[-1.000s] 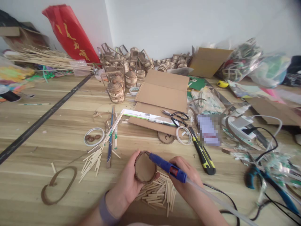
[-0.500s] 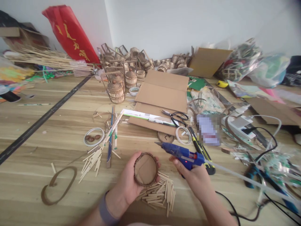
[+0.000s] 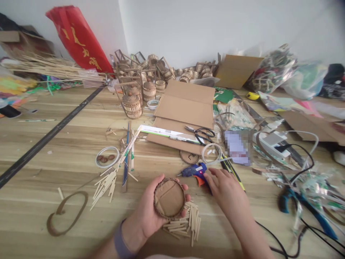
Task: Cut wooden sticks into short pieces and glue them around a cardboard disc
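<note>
My left hand [image 3: 151, 208] is wrapped round a shallow round cardboard dish [image 3: 169, 198], its open side facing up toward the camera. To its right, a blue glue gun [image 3: 192, 170] with an orange trigger and a lit red light points left. My right hand [image 3: 225, 185] is at the rear of the glue gun, fingers partly bent; whether it still grips the gun is unclear. Short wooden sticks [image 3: 192, 219] lie in a pile just below and right of the dish.
Black-handled scissors [image 3: 201, 133] lie on cardboard sheets [image 3: 185, 104] ahead. Near my right hand are a white tape ring [image 3: 211, 154] and a utility knife [image 3: 232, 171]. Thin sticks [image 3: 106, 185] and a brown strip loop [image 3: 67, 212] lie left. Small lidded baskets [image 3: 132, 104] stand farther back.
The glue gun has come down and turned, its tip a little lower and its orange trigger now showing. My right hand has shifted behind it. The dish has tilted slightly and moved right.
</note>
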`<state>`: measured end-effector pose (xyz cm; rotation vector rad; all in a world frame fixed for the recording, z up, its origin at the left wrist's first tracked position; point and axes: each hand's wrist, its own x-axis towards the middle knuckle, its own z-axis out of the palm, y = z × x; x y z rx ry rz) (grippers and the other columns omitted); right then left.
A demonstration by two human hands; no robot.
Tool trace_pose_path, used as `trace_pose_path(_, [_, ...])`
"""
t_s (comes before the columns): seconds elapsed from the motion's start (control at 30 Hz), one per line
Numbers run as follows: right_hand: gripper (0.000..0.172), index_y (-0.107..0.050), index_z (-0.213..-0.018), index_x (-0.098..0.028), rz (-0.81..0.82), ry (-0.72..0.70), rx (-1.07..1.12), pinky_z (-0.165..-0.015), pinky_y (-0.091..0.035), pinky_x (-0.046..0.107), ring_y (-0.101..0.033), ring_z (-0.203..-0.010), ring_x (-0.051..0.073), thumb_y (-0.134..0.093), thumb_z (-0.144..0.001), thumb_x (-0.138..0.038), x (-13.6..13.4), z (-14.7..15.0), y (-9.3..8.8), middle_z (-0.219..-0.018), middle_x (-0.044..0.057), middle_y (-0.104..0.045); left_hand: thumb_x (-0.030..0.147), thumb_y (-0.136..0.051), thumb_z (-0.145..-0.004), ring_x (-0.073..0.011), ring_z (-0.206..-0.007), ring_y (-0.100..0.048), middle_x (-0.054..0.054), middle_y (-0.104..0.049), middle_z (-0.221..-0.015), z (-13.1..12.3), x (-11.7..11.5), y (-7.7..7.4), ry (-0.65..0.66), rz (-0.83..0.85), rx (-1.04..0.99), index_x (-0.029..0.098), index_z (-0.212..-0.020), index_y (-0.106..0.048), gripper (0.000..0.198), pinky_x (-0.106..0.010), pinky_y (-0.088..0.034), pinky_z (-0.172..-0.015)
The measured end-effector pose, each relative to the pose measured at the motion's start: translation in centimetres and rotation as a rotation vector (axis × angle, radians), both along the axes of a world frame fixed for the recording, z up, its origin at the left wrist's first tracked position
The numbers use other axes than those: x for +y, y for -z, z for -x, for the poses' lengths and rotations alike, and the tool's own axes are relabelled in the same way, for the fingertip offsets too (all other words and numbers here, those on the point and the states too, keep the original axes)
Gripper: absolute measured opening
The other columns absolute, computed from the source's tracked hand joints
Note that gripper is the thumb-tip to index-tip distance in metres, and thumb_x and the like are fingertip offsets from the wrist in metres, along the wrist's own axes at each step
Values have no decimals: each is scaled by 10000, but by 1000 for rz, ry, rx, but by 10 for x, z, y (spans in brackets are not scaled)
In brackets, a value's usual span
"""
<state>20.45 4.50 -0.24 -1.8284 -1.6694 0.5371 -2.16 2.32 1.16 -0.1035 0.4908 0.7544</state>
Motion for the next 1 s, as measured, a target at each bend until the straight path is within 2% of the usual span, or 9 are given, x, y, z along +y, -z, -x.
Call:
trace_pose_path(0.03, [289,-682,-940,-189,-56,-15,-14,-900,-456,487,-609,-1007,331,-568,-842,-436,-3,5,-4,-993,150,-697,437,-431,-930,-279,-841,-674,-117,-694,-933,0,-1,-1,5,5,14,128,-918,-660,385,-360,-533,-625])
trace_pose_path(0.1, [320,-670,-1068,-205,-161,-196,19,-933,-471,447,-614,-1056,295,-512,-908,-432,-11,19,-12,-1082,131,-694,446,-409,-936,-277,-799,-682,-121,-705,-873,-1,-2,-3,30,34,46,120,-899,-670,419,-358,-536,-595])
trace_pose_path(0.2, [488,-518,-1343,-237,-59,-545,300,-937,-507,373,-609,-1143,248,-456,-946,-515,-21,40,-18,-1273,124,-637,457,-430,-924,-248,-677,-678,-120,-713,-796,-3,-5,-7,83,75,67,115,-902,-682,426,-358,-544,-553])
trace_pose_path(0.3, [605,-435,-1424,-239,44,-672,486,-929,-516,381,-578,-1201,266,-416,-932,-591,-26,52,-18,-1346,146,-588,420,-510,-891,-237,-646,-677,-109,-724,-821,-5,-9,-9,115,69,74,132,-977,-683,347,-359,-551,-525])
trace_pose_path(0.47, [547,-558,-1318,-208,17,-662,445,-888,-519,377,-639,-1075,264,-404,-942,-575,-29,58,-16,-1187,144,-675,355,-520,-876,-235,-590,-672,-111,-724,-766,-9,-12,-9,82,45,116,137,-931,-679,275,-344,-538,-477])
trace_pose_path(0.7, [449,-614,-1217,-197,14,-595,426,-737,-540,299,-680,-924,235,-451,-940,-511,-34,62,-14,-1071,119,-714,304,-530,-847,-227,-554,-665,-118,-708,-712,-10,-11,-10,67,123,136,129,-841,-662,219,-326,-522,-461])
trace_pose_path(0.83, [397,-597,-1250,-194,4,-590,422,-803,-533,319,-665,-983,239,-504,-927,-405,-36,63,-13,-1108,120,-703,295,-521,-847,-217,-554,-664,-131,-715,-752,-10,-11,-15,84,122,114,120,-872,-666,228,-302,-512,-456])
trace_pose_path(1.0, [432,-556,-1321,-197,13,-606,405,-875,-527,366,-648,-1047,254,-526,-910,-328,-36,61,-13,-1162,131,-683,328,-537,-868,-189,-527,-647,-104,-703,-727,-11,-10,-19,89,111,163,132,-909,-666,238,-287,-511,-470])
